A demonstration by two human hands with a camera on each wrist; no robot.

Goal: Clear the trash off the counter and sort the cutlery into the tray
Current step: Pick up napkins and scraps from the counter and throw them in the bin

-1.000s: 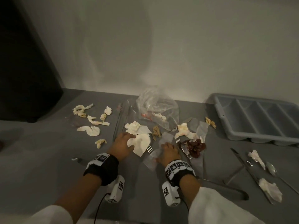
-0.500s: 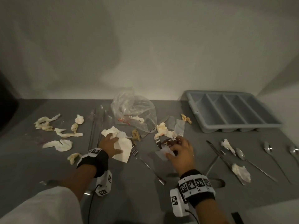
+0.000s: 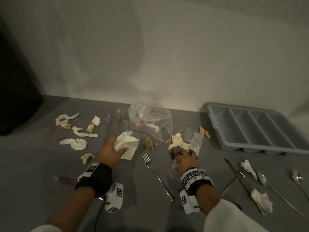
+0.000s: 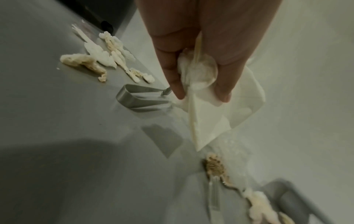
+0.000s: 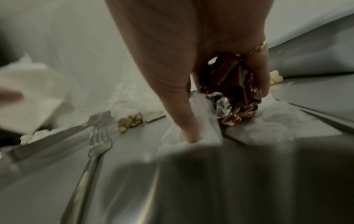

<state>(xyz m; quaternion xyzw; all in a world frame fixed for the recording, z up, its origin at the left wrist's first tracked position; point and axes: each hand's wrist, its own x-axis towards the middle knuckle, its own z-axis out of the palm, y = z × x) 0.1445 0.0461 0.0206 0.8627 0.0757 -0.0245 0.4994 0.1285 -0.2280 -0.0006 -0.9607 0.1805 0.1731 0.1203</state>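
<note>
From the head view the trash step is in hand: the left hand (image 3: 110, 152) clutches white napkins (image 3: 127, 144), the right hand (image 3: 185, 160) a red wrapper (image 3: 177, 152) (both need a bin next). One fork (image 3: 155, 173) lies between the hands; one empty tray (image 3: 217, 124) sits far right of the right hand.

The left wrist view shows fingers (image 4: 172, 72) curled round the napkins, just above the table (image 4: 57, 136).

The right wrist view shows the wrapper and clear film (image 5: 203, 119) clamped.

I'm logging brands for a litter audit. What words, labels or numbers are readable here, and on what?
No text reads legibly.
Red and silver wrapper gripped by the right hand: print crumpled, unreadable.
Clear plastic bag: a red label inside, too blurred.
Wristbands: black-and-white square marker patterns only, no letters.
Cutlery tray and the left hand's napkin: no markings visible.
</note>
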